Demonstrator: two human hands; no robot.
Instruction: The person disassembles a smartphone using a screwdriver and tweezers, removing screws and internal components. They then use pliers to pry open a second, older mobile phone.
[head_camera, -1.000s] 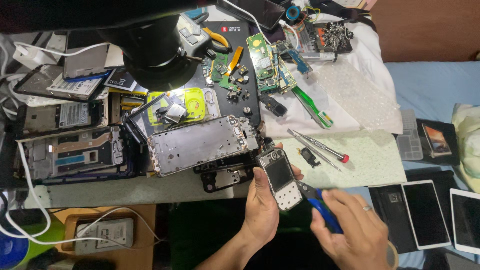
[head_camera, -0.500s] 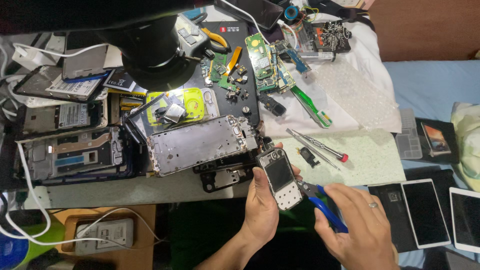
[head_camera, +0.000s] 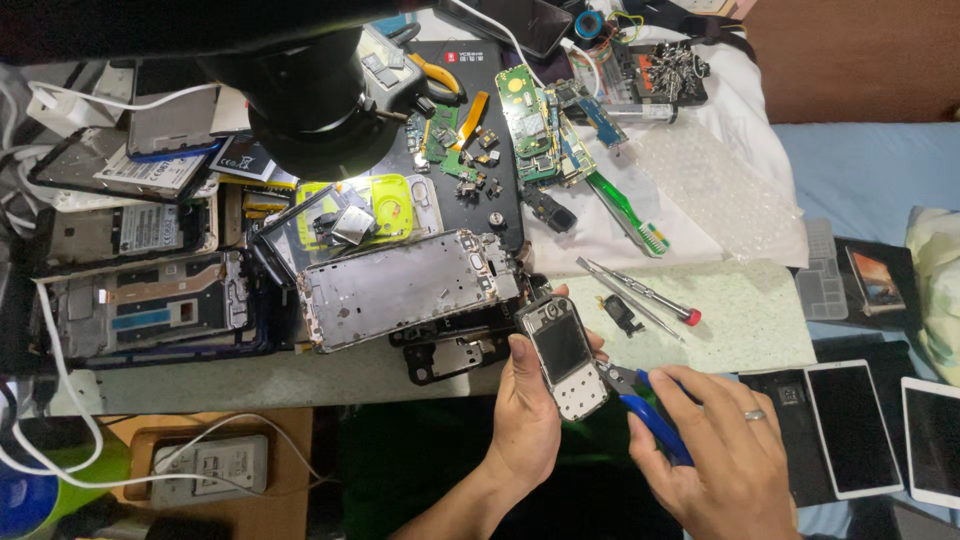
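My left hand (head_camera: 528, 425) grips a small grey keypad phone (head_camera: 562, 352) without its front cover, screen and bare key grid facing up, at the front edge of the bench. My right hand (head_camera: 722, 462) holds blue-handled pliers (head_camera: 648, 410), whose dark jaws touch the phone's right side. A ring sits on one finger of that hand. Just above the phone lies a large silver phone frame (head_camera: 400, 285) on a black mat (head_camera: 500, 130).
A red-tipped screwdriver (head_camera: 640, 293) and a small black part (head_camera: 624, 318) lie on a pale green mat (head_camera: 740, 320). Green circuit boards (head_camera: 535, 120), a green toothbrush (head_camera: 625, 212) and a black lamp (head_camera: 310, 100) stand behind. Opened phones (head_camera: 140, 305) lie left, white tablets (head_camera: 850, 425) right.
My right hand with the pliers has shifted slightly, keeping the jaws at the phone's right side. My left hand and the phone have barely moved.
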